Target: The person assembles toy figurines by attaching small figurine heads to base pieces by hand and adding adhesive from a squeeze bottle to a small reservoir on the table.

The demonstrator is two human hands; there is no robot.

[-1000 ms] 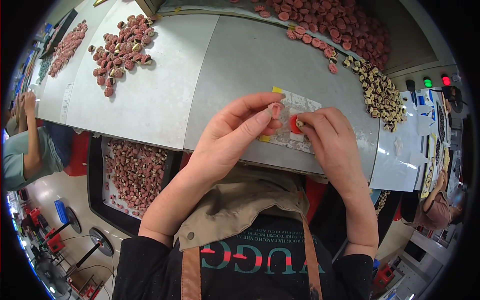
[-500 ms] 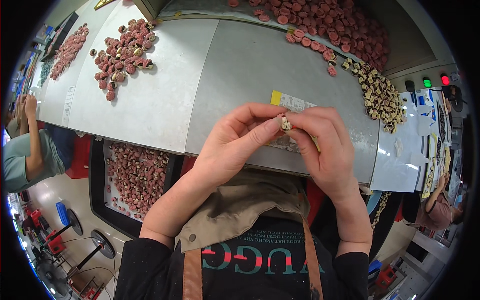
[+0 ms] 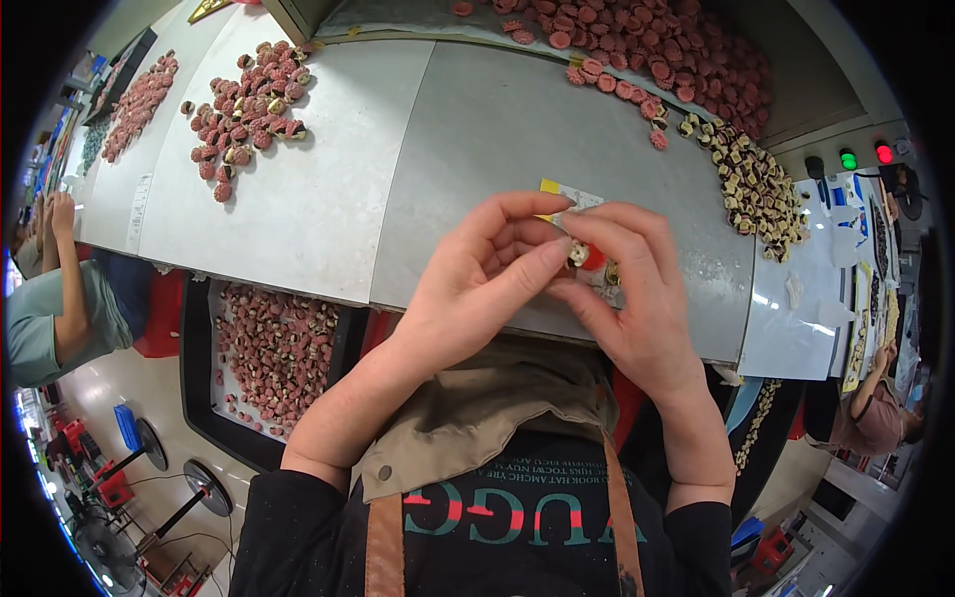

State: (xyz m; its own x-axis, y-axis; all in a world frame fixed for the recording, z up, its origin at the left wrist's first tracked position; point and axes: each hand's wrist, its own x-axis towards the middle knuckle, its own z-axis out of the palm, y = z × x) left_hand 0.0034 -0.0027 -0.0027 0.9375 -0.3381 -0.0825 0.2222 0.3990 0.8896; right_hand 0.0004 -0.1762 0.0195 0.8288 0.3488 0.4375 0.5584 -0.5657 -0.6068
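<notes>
Above the worktop, my left hand (image 3: 487,264) and my right hand (image 3: 642,279) meet, fingers curled in a pinch. Between their fingertips is a small cream-and-dark piece (image 3: 578,254), held by both; part of it is hidden behind the fingers. In the gap under my right fingers a bright red spot (image 3: 595,259) shows, its kind unclear. Beneath the hands lies a flat white plate with a yellow end (image 3: 549,187), mostly covered.
Pink ruffled cups (image 3: 686,60) fill the back shelf. A heap of cream-and-dark pieces (image 3: 751,189) is at the right. Pink pieces with cream or dark parts (image 3: 249,109) lie at the left; more fill a black tray (image 3: 194,398) below. Other people work at both sides.
My right fingers have lifted and spread a little from the left ones, uncovering the red spot. The small piece has shifted slightly right and turned.
</notes>
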